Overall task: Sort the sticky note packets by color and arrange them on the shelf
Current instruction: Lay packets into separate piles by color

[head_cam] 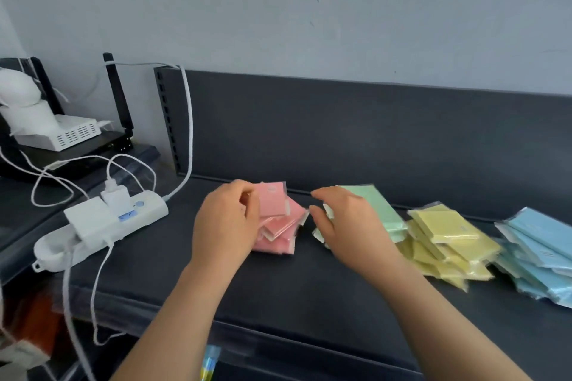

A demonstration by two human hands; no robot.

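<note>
Sticky note packets lie in colour piles on the dark shelf. A pink pile is at the left, then a green pile, a yellow pile and a blue pile at the right. My left hand rests on the left side of the pink pile, its fingers curled onto the top pink packet. My right hand hovers over the left part of the green pile with fingers loosely bent, covering some of it. Whether it holds a packet cannot be told.
A white power strip with plugs and white cables lies at the shelf's left end. Behind it stand a black router and a white box. The shelf's dark back panel rises behind the piles.
</note>
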